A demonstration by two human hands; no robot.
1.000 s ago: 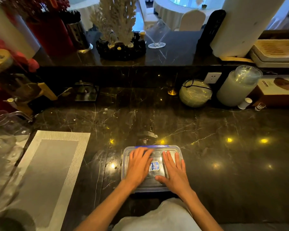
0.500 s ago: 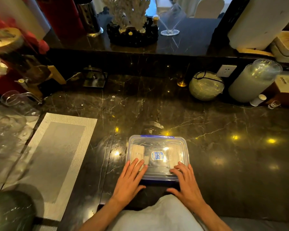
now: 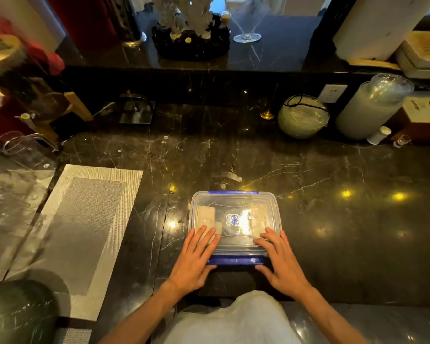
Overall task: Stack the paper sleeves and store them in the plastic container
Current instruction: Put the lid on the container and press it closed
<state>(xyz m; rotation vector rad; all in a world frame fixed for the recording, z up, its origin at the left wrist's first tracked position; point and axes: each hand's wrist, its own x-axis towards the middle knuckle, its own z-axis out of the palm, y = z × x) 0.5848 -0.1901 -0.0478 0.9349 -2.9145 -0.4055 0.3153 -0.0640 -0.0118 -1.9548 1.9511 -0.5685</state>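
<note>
A clear plastic container [image 3: 235, 227] with a blue-trimmed lid sits on the dark marble counter [image 3: 333, 219], low in the frame and a little right of center. Its lid is on, and a blue clip [image 3: 235, 261] runs along the near edge. Through the lid, pale paper sleeves [image 3: 205, 216] show at the left side inside (how many is too hard to tell through the glare). A small blue label [image 3: 233, 220] marks the lid's middle.

The left hand [image 3: 193, 263] lies flat at the container's near-left corner, fingers spread and extended, fingertips resting on the lid; it grips nothing. The right hand [image 3: 281, 263] mirrors it at the near-right corner, fingers splayed open on the lid's edge, thumb down beside the blue clip, nothing held.

A woven grey placemat [image 3: 85, 227] lies at the left of the frame, well apart from the container. Toward the upper right, against the counter's back wall, stand a round glass jar [image 3: 303, 116] and a tall stack of clear cups [image 3: 372, 108].
</note>
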